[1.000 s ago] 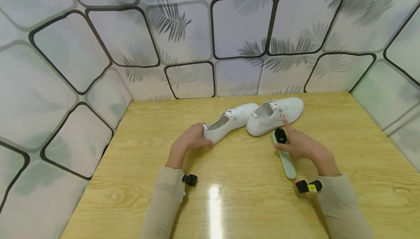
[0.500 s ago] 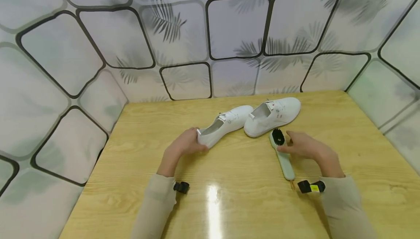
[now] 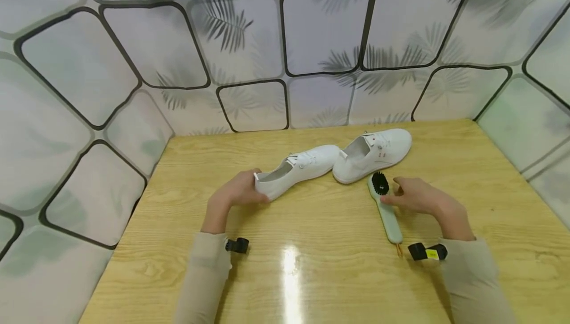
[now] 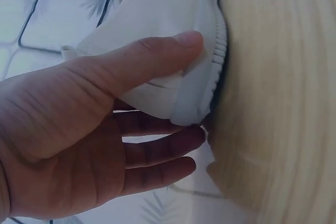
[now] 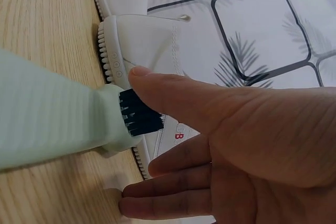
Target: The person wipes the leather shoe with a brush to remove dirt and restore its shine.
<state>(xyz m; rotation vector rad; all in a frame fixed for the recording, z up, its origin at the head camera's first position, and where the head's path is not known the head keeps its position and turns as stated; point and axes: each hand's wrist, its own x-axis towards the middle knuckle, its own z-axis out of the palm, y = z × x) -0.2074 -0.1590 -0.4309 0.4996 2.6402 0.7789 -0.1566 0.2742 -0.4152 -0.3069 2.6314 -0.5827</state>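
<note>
My left hand (image 3: 236, 190) pinches the heel of a white lace-up shoe (image 3: 307, 168), its thumb on one side and fingers on the other. In the left wrist view that heel (image 4: 197, 93) shows close over the wood. A second white shoe (image 3: 387, 150), with small red marks on its side, lies to the right, its heel by the first one's toe. In front of it lies a pale green shoe brush (image 3: 388, 220), black bristles up. Beside the brush head is my right hand (image 3: 420, 196), fingers loosely extended, thumb overlapping the bristles (image 5: 139, 115) in the right wrist view.
Both shoes and the brush are on a light wooden table (image 3: 338, 264). A pale patterned wall covering (image 3: 329, 32) closes off the back and both sides. A cord loop (image 3: 399, 250) hangs from the brush handle's end.
My left hand has drawn the left shoe's heel leftward and slightly toward me. The right hand's index finger has come away from the right shoe's side; the brush stays in place.
</note>
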